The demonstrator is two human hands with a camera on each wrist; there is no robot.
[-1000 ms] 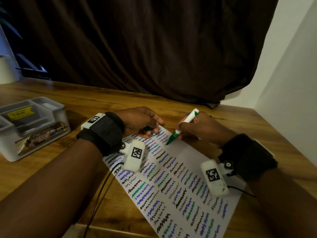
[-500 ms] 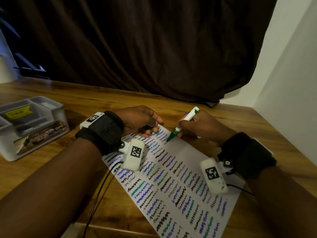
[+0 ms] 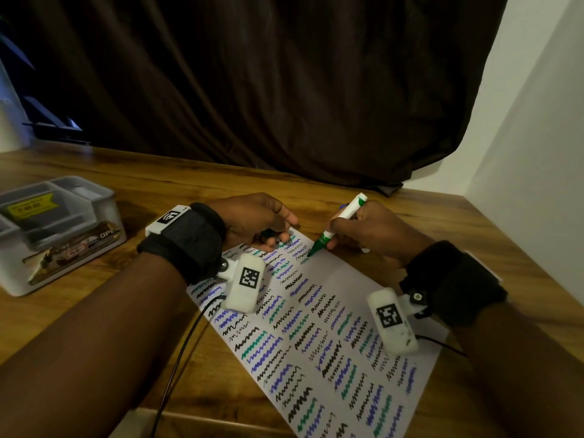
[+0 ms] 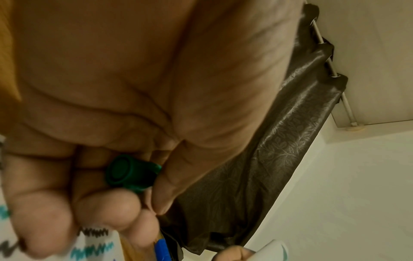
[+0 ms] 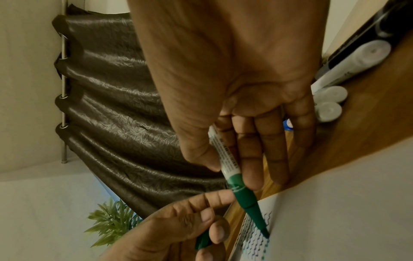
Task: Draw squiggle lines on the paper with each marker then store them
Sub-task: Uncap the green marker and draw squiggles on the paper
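White paper sheet (image 3: 331, 327) full of black/blue/green squiggle rows lies angled on the wooden counter (image 3: 442, 222), nearest the person. Right hand (image 3: 373, 229) pinches the white-barrelled green marker (image 3: 338, 222) w/ thumb + fingers, tip on the paper's far end, prob. mid-squiggle. Left hand (image 3: 252, 219) curled round the small green cap (image 4: 132, 172), fingertips resting on the sheet, likely to steady it & keep the cap ready for recapping. More white markers (image 5: 330, 98) lie just beyond the right hand. Grey plastic storage box (image 3: 57, 229) sits far left, well apart.
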